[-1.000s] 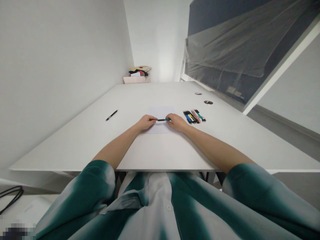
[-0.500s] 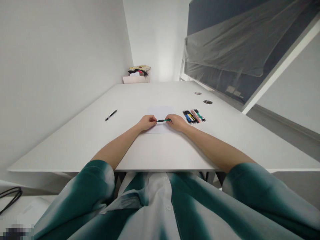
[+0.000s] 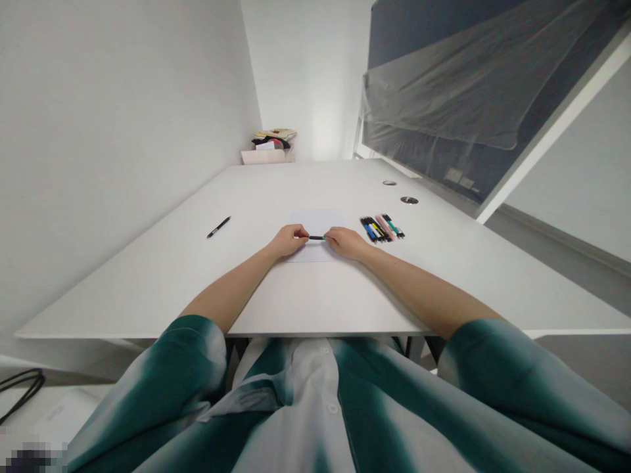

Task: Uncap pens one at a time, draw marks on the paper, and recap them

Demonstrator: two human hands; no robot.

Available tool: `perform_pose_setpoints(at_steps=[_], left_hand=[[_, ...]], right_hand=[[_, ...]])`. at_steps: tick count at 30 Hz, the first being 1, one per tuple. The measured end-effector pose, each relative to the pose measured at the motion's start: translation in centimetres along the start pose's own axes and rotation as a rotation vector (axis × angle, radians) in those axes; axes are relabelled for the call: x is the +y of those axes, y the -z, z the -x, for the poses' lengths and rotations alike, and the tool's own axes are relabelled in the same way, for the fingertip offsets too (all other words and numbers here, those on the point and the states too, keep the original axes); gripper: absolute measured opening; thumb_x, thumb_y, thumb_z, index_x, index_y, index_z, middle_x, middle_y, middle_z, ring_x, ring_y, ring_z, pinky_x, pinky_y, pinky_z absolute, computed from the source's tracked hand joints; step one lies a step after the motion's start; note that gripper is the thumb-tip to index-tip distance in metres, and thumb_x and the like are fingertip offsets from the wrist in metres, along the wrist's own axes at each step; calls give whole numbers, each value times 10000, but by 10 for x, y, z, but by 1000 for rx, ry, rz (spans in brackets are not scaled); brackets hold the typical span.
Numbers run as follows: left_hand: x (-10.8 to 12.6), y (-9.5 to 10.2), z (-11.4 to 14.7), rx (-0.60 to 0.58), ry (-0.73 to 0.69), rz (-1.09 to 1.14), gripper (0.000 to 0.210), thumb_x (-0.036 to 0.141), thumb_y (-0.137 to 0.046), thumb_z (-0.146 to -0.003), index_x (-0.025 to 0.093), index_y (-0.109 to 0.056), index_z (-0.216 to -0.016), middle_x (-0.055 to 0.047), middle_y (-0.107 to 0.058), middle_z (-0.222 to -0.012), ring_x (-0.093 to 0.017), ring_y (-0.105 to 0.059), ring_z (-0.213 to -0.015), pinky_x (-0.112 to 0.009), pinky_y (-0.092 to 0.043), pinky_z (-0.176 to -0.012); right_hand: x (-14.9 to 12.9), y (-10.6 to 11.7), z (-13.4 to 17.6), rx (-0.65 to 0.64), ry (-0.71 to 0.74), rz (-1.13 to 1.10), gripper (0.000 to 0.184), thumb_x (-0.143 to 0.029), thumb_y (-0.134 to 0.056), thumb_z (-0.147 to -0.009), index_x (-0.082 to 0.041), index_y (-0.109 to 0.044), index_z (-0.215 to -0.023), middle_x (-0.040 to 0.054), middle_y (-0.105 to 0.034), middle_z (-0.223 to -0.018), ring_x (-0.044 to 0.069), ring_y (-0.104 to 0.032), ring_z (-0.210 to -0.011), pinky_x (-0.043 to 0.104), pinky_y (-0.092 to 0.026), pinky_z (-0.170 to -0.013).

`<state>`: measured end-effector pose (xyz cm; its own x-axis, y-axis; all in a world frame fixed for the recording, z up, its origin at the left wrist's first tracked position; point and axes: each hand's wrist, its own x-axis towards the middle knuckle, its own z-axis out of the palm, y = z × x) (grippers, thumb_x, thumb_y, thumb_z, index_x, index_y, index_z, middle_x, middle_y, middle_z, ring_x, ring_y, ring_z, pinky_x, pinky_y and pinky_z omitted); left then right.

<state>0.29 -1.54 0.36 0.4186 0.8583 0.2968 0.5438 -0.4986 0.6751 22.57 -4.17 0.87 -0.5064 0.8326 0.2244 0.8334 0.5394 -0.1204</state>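
Between my two hands lies a slim dark pen [image 3: 316, 238] with a bit of green near its right end, held level above a sheet of white paper [image 3: 315, 255]. My left hand [image 3: 290, 241] pinches its left end between thumb and fingers. At the other end, my right hand [image 3: 346, 242] has its fingers closed around the pen, covering that tip. The paper lies flat on the white table, partly hidden beneath both hands.
Right of the paper, several pens [image 3: 382, 228] in mixed colours lie side by side. A single black pen [image 3: 219, 227] rests at the left. Two round grommets [image 3: 409, 200] sit on the table's right side. A pale box [image 3: 263, 156] with piled items stands at the back.
My right hand has shifted slightly left along the pen, so less of its green part shows. My left hand keeps its pinch almost in place.
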Motion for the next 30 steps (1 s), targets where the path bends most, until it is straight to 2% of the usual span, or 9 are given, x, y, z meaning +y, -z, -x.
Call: perform_pose_setpoints(at_steps=[4, 6, 9, 14, 19, 24, 27, 30], left_hand=[[2, 0, 1, -15, 6, -5, 126, 261, -611, -716, 158, -650, -777, -38, -701, -814, -181, -634, -806, -354, -505, -842], [3, 0, 1, -15, 7, -4, 123, 258, -611, -719, 158, -648, -781, -39, -701, -821, -182, -634, -811, -349, -505, -834], [5, 0, 2, -17, 9, -13, 115, 242, -613, -715, 153, -649, -778, -44, -699, -829, -184, -633, -812, -351, -505, -832], [4, 0, 2, -16, 8, -23, 111, 232, -608, -705, 149, -643, -770, -45, -689, -813, -183, -625, -796, -358, -504, -834], [3, -2, 2, -8, 9, -21, 112, 248, -608, -704, 154, -633, -760, -40, -686, -807, -180, -623, -795, -355, -502, -838], [2, -1, 2, -8, 11, -19, 123, 255, -610, -692, 165, -637, -772, -33, -689, -814, -181, -619, -802, -351, -502, -831], [2, -1, 2, -2, 6, -20, 119, 250, -609, -689, 164, -634, -766, -34, -687, -815, -179, -618, -800, -349, -501, -831], [2, -1, 2, -3, 6, -18, 109, 253, -609, -695, 165, -633, -755, -29, -684, -799, -177, -617, -792, -354, -501, -839]], right_hand=[[-4, 1, 1, -8, -31, 0, 301, -278, -408, -986, -171, -680, -1061, 114, -700, -1067, 217, -640, -966, 273, -430, -776], [-4, 2, 1, 4, -42, -12, 269, -317, -494, -950, -180, -648, -1123, 99, -707, -1039, 221, -642, -930, 275, -426, -747], [-2, 1, 2, 20, -81, -20, 309, -259, -564, -888, -190, -600, -1187, 79, -712, -1011, 212, -639, -877, 269, -416, -723], [0, 1, 2, 58, -4, -22, 224, -236, -512, -917, -182, -652, -1083, 88, -698, -1064, 209, -625, -953, 266, -417, -768], [-1, 2, 0, 22, -4, -5, 314, -278, -396, -988, -168, -679, -1066, 107, -701, -1082, 213, -634, -984, 272, -415, -776], [-3, 2, 1, -3, -84, 3, 337, -324, -541, -924, -189, -589, -1229, 87, -724, -1002, 221, -653, -884, 273, -413, -718], [-3, 2, 1, -1, -84, 5, 289, -305, -517, -931, -195, -615, -1180, 87, -724, -1000, 218, -652, -866, 274, -410, -714], [-3, 2, 0, 1, -31, -2, 277, -307, -457, -961, -190, -670, -1093, 98, -717, -1043, 216, -645, -930, 273, -410, -746]])
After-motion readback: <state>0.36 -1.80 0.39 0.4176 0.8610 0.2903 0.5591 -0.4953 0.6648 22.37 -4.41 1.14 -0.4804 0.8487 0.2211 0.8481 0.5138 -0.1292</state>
